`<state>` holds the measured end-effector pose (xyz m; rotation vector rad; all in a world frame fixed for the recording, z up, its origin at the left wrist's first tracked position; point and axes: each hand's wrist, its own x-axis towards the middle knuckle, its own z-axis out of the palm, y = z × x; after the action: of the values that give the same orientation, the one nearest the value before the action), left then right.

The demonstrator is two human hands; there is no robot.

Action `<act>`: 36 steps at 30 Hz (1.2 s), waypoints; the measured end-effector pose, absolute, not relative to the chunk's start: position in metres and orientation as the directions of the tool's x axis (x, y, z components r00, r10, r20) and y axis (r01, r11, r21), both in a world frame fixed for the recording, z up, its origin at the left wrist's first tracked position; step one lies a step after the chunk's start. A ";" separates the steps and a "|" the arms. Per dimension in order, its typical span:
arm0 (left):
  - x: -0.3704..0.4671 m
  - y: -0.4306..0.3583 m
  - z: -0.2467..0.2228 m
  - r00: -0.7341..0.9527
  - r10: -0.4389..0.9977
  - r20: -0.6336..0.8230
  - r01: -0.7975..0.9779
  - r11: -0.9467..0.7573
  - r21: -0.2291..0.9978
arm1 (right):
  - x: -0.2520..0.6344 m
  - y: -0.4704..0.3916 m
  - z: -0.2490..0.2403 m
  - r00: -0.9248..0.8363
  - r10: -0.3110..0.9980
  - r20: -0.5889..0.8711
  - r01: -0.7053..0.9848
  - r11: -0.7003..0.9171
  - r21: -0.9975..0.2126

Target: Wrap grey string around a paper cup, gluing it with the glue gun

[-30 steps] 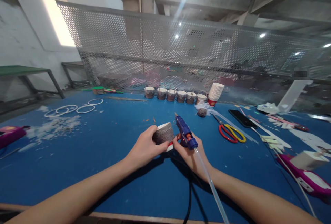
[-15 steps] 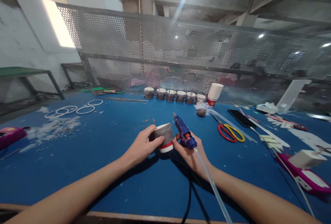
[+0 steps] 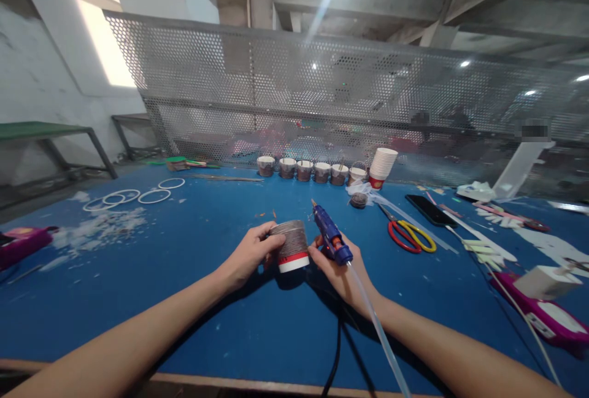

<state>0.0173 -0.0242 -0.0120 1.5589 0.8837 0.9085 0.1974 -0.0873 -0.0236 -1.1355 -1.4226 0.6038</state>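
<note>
A paper cup wrapped in grey-brown cord, with a red band and white rim showing at its lower end, is gripped by my left hand. My right hand holds a blue hot glue gun, its nozzle pointing forward and up, and a long clear glue stick trails from its back. The fingertips of my right hand are beside the cup's right edge; whether they touch it I cannot tell. A black cable runs down from below my right hand.
Several wrapped cups line the back, beside a cup stack. On the right lie scissors, a phone and a magenta power strip. White rings and scraps lie left. A perforated metal screen stands behind.
The cup has turned in my left hand, so its open top no longer shows and more of its wrapped side faces me. My left hand has shifted slightly left.
</note>
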 end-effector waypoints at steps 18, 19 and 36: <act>0.023 -0.038 -0.006 0.457 0.845 0.277 0.224 -0.411 0.884 | 0.205 -0.076 -0.037 0.141 0.863 0.485 0.339 0.418 -0.843; 0.024 -0.039 -0.006 0.450 0.846 0.285 0.250 -0.426 0.869 | 0.205 -0.076 -0.038 0.135 0.863 0.487 0.348 0.419 -0.839; 0.016 -0.030 -0.004 0.209 0.894 0.397 0.378 -0.448 0.810 | 0.208 -0.112 -0.004 0.018 0.976 0.217 0.381 0.194 -0.904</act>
<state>0.0155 -0.0296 -0.0044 1.9314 1.1754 1.2002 0.2085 -0.1120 -0.0045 -1.3443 -1.5302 0.7973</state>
